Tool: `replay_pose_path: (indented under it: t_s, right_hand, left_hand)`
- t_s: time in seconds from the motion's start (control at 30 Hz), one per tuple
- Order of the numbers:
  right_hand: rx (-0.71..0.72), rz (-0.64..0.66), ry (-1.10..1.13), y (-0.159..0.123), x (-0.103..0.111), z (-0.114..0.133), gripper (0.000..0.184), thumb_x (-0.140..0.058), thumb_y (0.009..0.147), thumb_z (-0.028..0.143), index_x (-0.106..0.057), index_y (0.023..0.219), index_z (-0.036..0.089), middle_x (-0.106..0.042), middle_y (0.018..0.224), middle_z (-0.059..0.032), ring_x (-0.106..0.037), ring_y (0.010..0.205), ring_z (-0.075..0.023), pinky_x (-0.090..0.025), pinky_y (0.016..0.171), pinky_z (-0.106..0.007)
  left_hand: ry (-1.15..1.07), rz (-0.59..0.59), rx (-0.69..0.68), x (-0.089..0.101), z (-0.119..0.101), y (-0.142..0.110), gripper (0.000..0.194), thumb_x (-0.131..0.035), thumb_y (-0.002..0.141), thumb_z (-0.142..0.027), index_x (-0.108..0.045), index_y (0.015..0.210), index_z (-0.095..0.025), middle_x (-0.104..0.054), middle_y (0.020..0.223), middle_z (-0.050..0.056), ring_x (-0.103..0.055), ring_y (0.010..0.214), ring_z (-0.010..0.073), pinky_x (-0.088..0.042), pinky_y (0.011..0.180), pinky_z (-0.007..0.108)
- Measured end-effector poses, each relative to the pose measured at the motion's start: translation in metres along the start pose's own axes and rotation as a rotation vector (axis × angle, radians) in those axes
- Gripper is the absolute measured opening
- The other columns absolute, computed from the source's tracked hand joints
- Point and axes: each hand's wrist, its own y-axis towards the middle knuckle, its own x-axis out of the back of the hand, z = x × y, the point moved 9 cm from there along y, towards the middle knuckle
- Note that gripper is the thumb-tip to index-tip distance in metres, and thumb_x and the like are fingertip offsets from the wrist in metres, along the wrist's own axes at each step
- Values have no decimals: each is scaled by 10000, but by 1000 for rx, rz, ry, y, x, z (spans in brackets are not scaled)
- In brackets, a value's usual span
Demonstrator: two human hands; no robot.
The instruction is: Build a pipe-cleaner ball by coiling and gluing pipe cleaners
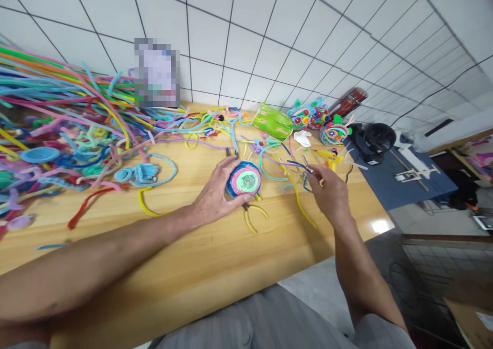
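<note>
My left hand is wrapped round a coiled pipe-cleaner piece. Its round top has rings of pale green, pink and blue, and it rests at the middle of the wooden table. Pliers with yellow handles lie beside and partly behind it. To the right, my right hand pinches a dark blue pipe cleaner between thumb and fingers, just above the table. Loose bits of blue pipe cleaner lie close to those fingertips. A long yellow pipe cleaner runs across the table between my hands.
A large heap of coloured pipe cleaners covers the table's left side. Along the tiled wall stand a green packet, several decorated pipe-cleaner figures and a red cylinder. A blue board with black equipment adjoins the right end.
</note>
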Motion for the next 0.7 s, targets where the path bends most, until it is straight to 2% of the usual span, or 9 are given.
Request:
replay_pose_path:
  t_s: [0.13, 0.3, 0.47, 0.6, 0.7]
  right_hand:
    - [-59, -61, 72, 11, 28, -9, 378, -566, 941, 350, -776, 1225, 217, -800, 985, -77, -704, 825, -226, -562, 785, -381]
    - [-128, -15, 149, 20, 27, -30, 424, -525, 956, 358, -762, 1268, 197, -777, 842, -54, -718, 775, -227, -579, 805, -397]
    - [-84, 44, -6, 27, 22, -45, 319, -506, 876, 238, -807, 978, 204, -744, 781, -72, -708, 822, -258, -564, 848, -422]
    - [-83, -77, -144, 35, 44, -48, 313, -483, 873, 198, -788, 944, 204, -761, 918, -109, -708, 934, -277, -545, 906, -428]
    - [-84, -168, -292, 41, 61, -41, 340, -469, 903, 191, -794, 1002, 194, -757, 1042, -144, -699, 1022, -299, -532, 908, -424]
  left_hand:
    - [-3, 8, 3, -1, 2, 0, 800, -756, 935, -431, -344, 1593, -238, -424, 1621, 202, -408, 1563, 356, -394, 1281, 619]
    - [5, 20, 20, -3, 5, 0, 778, -746, 939, -427, -357, 1583, -231, -417, 1623, 199, -399, 1571, 345, -395, 1284, 603]
    - [6, 12, 5, -2, 4, 0, 772, -753, 931, -416, -373, 1574, -221, -431, 1614, 195, -414, 1558, 351, -404, 1279, 607]
    - [18, 10, 10, -2, 6, 0, 766, -741, 939, -436, -368, 1580, -244, -441, 1607, 191, -422, 1553, 353, -414, 1278, 599]
    - [17, 6, 8, -3, 7, 0, 766, -733, 943, -451, -368, 1586, -253, -448, 1602, 190, -428, 1551, 358, -418, 1279, 591]
